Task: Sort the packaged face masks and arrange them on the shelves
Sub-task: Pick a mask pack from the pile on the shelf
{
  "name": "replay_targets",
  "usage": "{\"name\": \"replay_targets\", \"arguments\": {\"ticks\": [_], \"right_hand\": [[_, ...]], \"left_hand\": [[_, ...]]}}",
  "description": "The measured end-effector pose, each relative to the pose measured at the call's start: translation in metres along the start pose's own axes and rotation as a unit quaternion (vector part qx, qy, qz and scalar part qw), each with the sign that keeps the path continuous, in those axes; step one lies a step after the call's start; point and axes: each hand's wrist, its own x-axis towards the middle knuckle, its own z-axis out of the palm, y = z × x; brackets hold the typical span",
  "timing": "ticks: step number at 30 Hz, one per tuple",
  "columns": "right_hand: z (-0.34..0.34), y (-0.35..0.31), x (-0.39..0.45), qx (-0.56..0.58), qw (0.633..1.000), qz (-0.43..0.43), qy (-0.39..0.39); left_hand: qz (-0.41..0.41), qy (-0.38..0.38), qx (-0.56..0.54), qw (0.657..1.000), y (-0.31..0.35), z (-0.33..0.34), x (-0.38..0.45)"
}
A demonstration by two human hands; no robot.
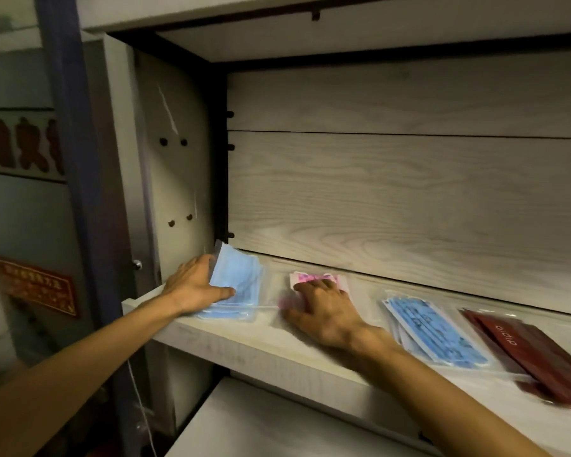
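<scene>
4 mask stacks lay along the shelf (244, 344). Our left hand (192, 285) gripped the blue masks (241, 282) at the shelf's left end, thumb on top, fingers behind. Our right hand (323, 308) pressed spread fingers on the pink masks (314, 279) beside them. Patterned blue masks (439, 331) and red packs (538, 354) lay towards the right edge.

Only pale lettering, seemingly "aldio", reads on the dark red mask pack (521, 344); wall signs are blurred.
</scene>
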Motion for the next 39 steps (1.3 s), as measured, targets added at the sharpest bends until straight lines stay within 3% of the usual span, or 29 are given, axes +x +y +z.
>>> {"name": "replay_targets", "arguments": {"ticks": [3, 8, 10, 13, 17, 25, 28, 33, 39], "right_hand": [[0.002, 0.005, 0.003, -0.008, 1.000, 0.010, -0.013], [0.003, 0.001, 0.005, 0.027, 0.999, 0.036, -0.004], [-0.001, 0.003, 0.003, 0.057, 0.997, 0.044, 0.037], [-0.012, 0.010, -0.008, 0.038, 0.996, 0.026, 0.080], [-0.031, 0.031, -0.046, -0.040, 0.996, 0.005, 0.079], [-0.097, 0.106, -0.183, -0.116, 0.984, 0.006, 0.132], [-0.124, 0.137, -0.253, -0.150, 0.974, 0.002, 0.169], [-0.164, 0.185, -0.383, -0.186, 0.959, 0.013, 0.213], [-0.199, 0.240, -0.531, -0.227, 0.941, 0.068, 0.243]], "left_hand": [[0.013, -0.042, -0.110, 0.993, -0.012, 0.007, 0.005], [0.017, -0.065, -0.158, 0.985, -0.015, 0.003, 0.008], [0.024, -0.012, -0.109, 0.994, -0.006, -0.002, 0.000], [0.099, 0.150, 0.031, 0.983, 0.020, -0.008, -0.022], [0.172, 0.141, 0.067, 0.973, 0.073, -0.003, -0.055], [0.331, 0.114, 0.089, 0.933, 0.200, 0.055, -0.145], [0.393, 0.087, 0.072, 0.913, 0.253, 0.076, -0.191], [0.465, 0.101, 0.034, 0.879, 0.349, 0.111, -0.280], [0.582, 0.052, -0.005, 0.811, 0.461, 0.155, -0.377]]}}
